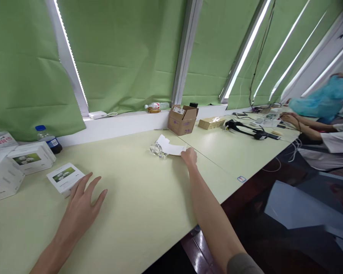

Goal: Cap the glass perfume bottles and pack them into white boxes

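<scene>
My left hand is at the left of the pale table, fingers spread. Its fingertips reach the near edge of a flat white box with a green picture on top; whether they press on it I cannot tell. Farther out, my right hand pinches the right end of a white piece of card with an irregular outline. Against the card's left end lies a clear, shiny round object, with small clear bits beside it. Its exact kind is too small to make out.
White boxes and a blue-capped bottle stand at the left. An open cardboard box, a yellowish box and a black device line the back. Another person's hands work at the far right. A clear bottle lies on the sill.
</scene>
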Available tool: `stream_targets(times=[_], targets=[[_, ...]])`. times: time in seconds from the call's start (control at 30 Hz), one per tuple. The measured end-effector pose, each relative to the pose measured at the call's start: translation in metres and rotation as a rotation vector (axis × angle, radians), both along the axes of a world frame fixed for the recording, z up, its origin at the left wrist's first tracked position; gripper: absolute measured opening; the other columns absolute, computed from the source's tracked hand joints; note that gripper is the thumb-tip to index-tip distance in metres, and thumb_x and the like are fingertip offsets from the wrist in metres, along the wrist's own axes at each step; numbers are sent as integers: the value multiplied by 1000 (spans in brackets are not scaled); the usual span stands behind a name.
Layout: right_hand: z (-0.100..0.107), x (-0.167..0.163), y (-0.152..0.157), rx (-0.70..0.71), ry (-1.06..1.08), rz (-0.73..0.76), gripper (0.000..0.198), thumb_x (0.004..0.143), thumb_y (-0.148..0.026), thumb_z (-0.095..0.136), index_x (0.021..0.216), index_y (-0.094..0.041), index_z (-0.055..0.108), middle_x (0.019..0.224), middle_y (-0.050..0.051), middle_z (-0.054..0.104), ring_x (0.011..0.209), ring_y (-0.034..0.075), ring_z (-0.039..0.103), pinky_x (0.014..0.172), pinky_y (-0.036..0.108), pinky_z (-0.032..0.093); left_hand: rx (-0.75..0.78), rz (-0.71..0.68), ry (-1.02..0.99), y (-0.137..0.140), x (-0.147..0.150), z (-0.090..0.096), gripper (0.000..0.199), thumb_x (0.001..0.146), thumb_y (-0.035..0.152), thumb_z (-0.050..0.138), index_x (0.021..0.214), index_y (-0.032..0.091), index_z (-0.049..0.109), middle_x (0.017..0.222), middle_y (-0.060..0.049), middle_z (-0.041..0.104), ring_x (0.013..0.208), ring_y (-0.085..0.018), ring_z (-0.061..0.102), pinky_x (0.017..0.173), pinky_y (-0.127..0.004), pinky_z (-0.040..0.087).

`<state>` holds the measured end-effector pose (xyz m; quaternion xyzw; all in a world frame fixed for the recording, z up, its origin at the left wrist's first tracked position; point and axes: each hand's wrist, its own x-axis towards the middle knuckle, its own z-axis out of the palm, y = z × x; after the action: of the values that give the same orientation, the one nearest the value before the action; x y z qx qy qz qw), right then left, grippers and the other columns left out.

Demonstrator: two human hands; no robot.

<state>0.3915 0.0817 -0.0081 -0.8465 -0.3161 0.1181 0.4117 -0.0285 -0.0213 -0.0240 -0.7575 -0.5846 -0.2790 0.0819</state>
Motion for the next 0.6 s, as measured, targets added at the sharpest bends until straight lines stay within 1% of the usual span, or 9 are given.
stream_targets(times=[0.1,0.2,0.3,0.37,0.43,0.5,0.53,0.6], targets=[[-1,1,2,138,57,-22,7,65,-11,53,67,-15,59,71,16,64,80,29,65,67,34,50,-44,-20,-55,-1,1,0,46,86,49,41,121,21,52,138,-9,41,130,-30,32,103,-47,36],[1,-1,6,318,133,-18,9,71,-15,49,67,-15,56,58,9,60,64,24,66,59,31,52,-92,-18,-105,-2,2,2,43,86,48,43,119,23,53,138,-7,42,130,-29,33,104,-47,35],[9,-5,11,509,238,24,9,77,-18,46,78,-13,54,63,4,60,55,17,65,53,26,54,-135,4,-140,-3,4,4,42,87,48,43,119,24,52,139,-6,42,131,-28,33,104,-47,35],[17,-10,14,620,304,65,10,78,-20,47,83,-13,53,72,4,62,56,13,65,55,25,56,-153,3,-158,-4,5,5,41,87,48,43,120,25,52,139,-5,41,131,-27,33,105,-47,34],[25,-19,14,699,355,113,12,78,-22,51,86,-13,53,79,4,63,56,12,65,57,25,58,-160,-4,-177,-5,5,6,41,87,47,43,120,25,52,139,-5,41,131,-26,33,106,-46,33],[33,-34,10,747,403,193,16,75,-25,58,85,-13,56,81,4,64,55,11,64,54,24,58,-162,-12,-206,-6,7,8,41,87,47,43,120,25,51,139,-5,42,131,-26,34,107,-44,32],[36,-44,7,763,432,260,17,73,-26,62,83,-13,58,80,4,65,54,11,63,51,24,58,-165,-15,-229,-7,7,9,41,87,48,44,121,25,51,138,-5,43,130,-25,35,107,-44,32],[39,-69,0,797,586,497,22,68,-26,69,82,-12,60,78,5,66,51,12,61,45,23,56,-186,-15,-291,-9,10,13,44,86,49,45,123,25,49,137,-6,44,129,-25,37,107,-44,32]])
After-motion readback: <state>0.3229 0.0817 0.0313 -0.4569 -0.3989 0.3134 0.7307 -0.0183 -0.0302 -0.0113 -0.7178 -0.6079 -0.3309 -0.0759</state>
